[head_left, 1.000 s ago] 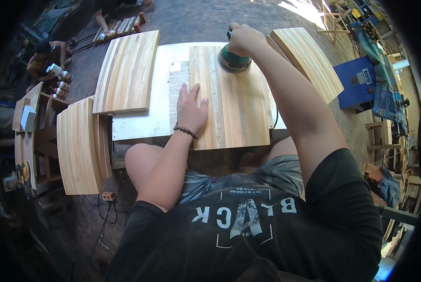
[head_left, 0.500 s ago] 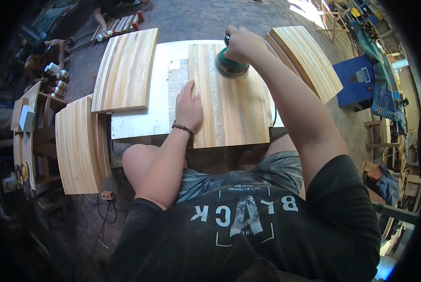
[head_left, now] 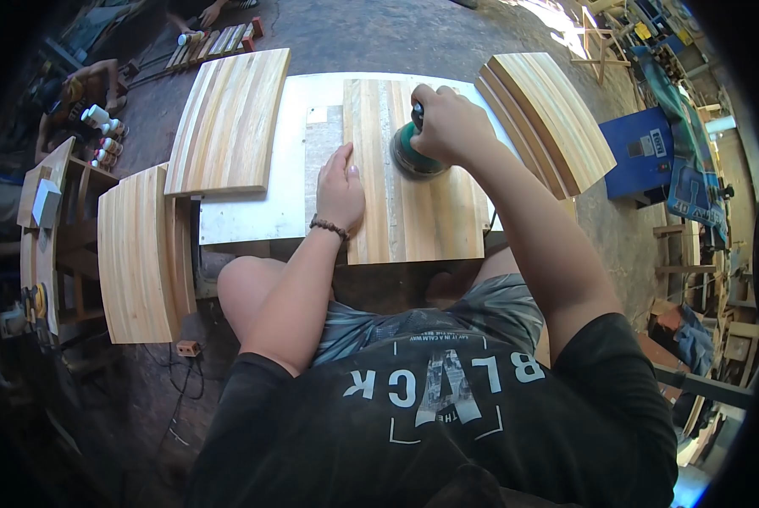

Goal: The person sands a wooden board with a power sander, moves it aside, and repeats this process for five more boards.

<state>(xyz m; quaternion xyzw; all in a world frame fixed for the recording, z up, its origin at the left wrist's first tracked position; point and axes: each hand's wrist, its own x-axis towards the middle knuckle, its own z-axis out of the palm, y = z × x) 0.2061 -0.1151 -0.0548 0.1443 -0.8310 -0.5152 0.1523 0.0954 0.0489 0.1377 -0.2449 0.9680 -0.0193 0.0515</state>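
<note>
A striped wooden board (head_left: 430, 229) lies on the white tabletop (head_left: 252, 222) in front of me. My right hand (head_left: 449, 127) is wrapped round a green orbital sander (head_left: 407, 152), whose round base sits on the board's upper middle. Against the board's left edge rests my left hand (head_left: 342, 190), fingers stretched out and holding nothing, a beaded bracelet on its wrist. Part of the sander is hidden under my right hand.
More wooden panels stand at the left (head_left: 227, 127), lower left (head_left: 134, 262) and right (head_left: 557, 118). A blue box (head_left: 638, 152) is beyond the right stack. A power socket with cords (head_left: 188, 348) lies on the floor. Two other people are at upper left near bottles (head_left: 108, 152).
My right hand has drawn the sander toward me, down the board and slightly right. My left hand stays at the board's left edge.
</note>
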